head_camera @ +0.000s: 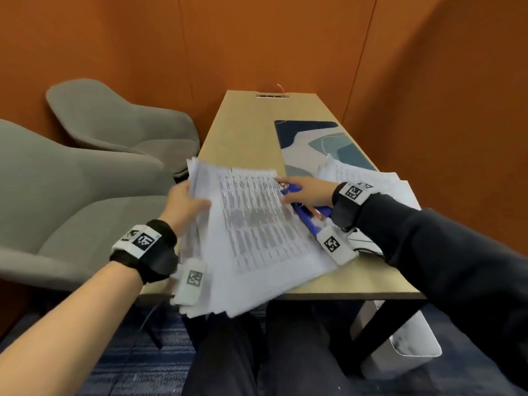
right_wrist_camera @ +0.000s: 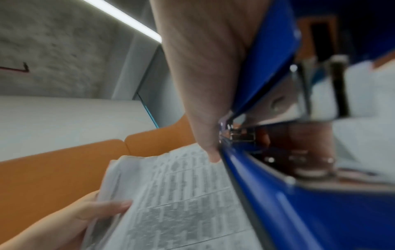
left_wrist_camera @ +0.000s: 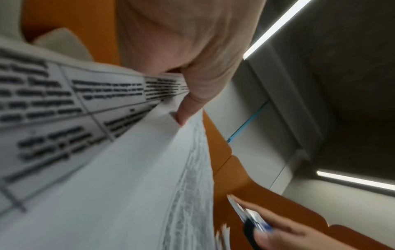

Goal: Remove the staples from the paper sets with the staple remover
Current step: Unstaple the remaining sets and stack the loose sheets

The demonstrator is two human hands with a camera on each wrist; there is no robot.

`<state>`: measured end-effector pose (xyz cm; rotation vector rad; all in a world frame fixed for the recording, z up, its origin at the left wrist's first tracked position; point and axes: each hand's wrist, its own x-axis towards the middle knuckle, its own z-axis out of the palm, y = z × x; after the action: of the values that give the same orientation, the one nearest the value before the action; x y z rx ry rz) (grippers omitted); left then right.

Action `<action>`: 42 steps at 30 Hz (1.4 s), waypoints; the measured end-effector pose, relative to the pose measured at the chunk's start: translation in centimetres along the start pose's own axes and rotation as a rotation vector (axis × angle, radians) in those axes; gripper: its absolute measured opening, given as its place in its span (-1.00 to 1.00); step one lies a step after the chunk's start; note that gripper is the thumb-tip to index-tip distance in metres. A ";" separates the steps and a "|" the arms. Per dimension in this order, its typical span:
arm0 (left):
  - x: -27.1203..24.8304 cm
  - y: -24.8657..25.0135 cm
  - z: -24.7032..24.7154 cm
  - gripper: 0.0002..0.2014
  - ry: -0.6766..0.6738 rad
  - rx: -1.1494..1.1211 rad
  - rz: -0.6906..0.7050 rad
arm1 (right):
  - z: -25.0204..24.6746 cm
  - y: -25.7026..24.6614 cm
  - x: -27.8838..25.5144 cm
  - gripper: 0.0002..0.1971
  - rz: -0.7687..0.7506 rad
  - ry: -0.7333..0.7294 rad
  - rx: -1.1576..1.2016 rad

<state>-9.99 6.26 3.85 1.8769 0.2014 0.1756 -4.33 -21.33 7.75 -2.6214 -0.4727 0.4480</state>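
Note:
A thick stack of printed paper sets [head_camera: 257,230] lies tilted over the table's near edge. My left hand [head_camera: 192,202] grips its left edge, with the thumb [left_wrist_camera: 189,103] on the top sheet and the fingers underneath. My right hand [head_camera: 295,192] holds the blue staple remover [head_camera: 307,217] at the stack's right edge, near its top right corner. In the right wrist view the blue staple remover [right_wrist_camera: 269,186] fills the right side, and the paper stack [right_wrist_camera: 175,194] and my left hand [right_wrist_camera: 100,211] lie beyond it. No staple is visible; the frames are blurred.
More loose white sheets [head_camera: 368,178] lie on the right of the wooden table [head_camera: 243,130], partly over a blue patterned desk mat [head_camera: 311,138]. Two grey chairs [head_camera: 85,172] stand to the left. A white bin [head_camera: 411,341] sits under the table at right.

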 end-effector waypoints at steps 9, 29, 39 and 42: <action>1.4 10.9 -1.1 -0.75 0.128 -0.133 0.440 | -11.0 12.2 -10.2 -0.29 0.414 0.154 -0.367; 3.1 15.1 7.4 -0.62 0.028 -0.216 0.487 | -6.8 13.8 -8.2 -0.52 0.233 0.223 -0.242; 4.0 14.6 5.3 -0.67 0.074 -0.300 0.499 | -7.6 7.7 -1.4 0.20 -0.041 0.485 0.873; 3.8 15.1 5.4 -0.76 0.069 -0.317 0.583 | -8.6 4.4 0.3 -0.28 -0.195 0.459 1.079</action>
<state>-4.32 -2.45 16.68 1.5694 -0.3193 0.6324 0.29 -27.99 12.96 -1.5348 -0.2197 -0.0085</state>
